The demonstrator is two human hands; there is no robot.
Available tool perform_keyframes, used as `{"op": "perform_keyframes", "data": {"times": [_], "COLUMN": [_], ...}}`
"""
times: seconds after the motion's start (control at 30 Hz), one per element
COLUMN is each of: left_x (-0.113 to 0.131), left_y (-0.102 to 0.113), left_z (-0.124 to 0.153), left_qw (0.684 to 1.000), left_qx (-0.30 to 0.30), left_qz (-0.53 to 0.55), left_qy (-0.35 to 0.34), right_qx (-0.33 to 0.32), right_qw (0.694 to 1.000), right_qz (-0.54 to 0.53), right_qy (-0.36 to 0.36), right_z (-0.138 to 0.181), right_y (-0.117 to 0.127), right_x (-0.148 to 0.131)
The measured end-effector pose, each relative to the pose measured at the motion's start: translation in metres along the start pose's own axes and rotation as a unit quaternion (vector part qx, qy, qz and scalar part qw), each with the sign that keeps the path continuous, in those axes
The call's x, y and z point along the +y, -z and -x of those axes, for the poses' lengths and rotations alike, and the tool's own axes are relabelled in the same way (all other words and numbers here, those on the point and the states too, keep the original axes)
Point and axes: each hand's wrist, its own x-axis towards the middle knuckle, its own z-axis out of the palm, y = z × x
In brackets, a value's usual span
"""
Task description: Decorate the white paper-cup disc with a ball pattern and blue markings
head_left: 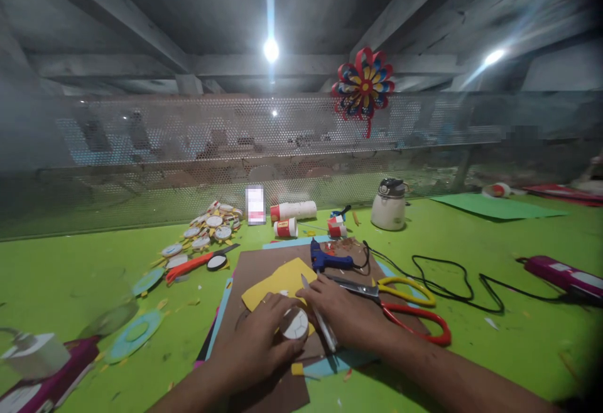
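Note:
My left hand [264,331] is closed around a white paper cup base [294,324], its round face marked with drawn lines. In my right hand [336,309] is a slim craft knife [327,330], the pointed blade tilted up and to the left. Both hands rest close together over a yellow paper sheet [282,278], which lies on a brown board [249,268]. Just beyond my right hand lie large scissors [377,290] with one yellow and one red handle. Behind them is a blue glue gun [332,258] on its side.
A pile of decorated white discs [207,231] lies back left, with orange scissors [193,267] before it. Paper cups [285,228], a lit phone [255,204] and a white kettle-like jug [389,206] stand behind. A black cord [464,275] runs right to a purple power strip [563,275].

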Motion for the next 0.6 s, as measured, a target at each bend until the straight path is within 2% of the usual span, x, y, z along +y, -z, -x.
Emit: {"op": "perform_keyframes", "data": {"times": [0.17, 0.43, 0.6], "left_x": [-0.004, 0.002, -0.004], "left_y": [-0.002, -0.002, -0.005], "left_z": [0.0, 0.0, 0.001], "left_qw": [1.0, 1.0, 1.0], "left_qx": [-0.005, -0.001, 0.019], "left_qz": [0.005, 0.003, -0.007], "left_qy": [0.001, 0.011, 0.006], "right_qx": [-0.006, -0.022, 0.014], "right_qw": [1.0, 0.999, 0.996], "right_qz": [-0.008, -0.028, -0.054], "right_qy": [0.0, -0.029, -0.076], "right_z": [0.001, -0.001, 0.002], "right_y": [0.003, 0.011, 0.019], "right_x": [-0.001, -0.006, -0.013]}}
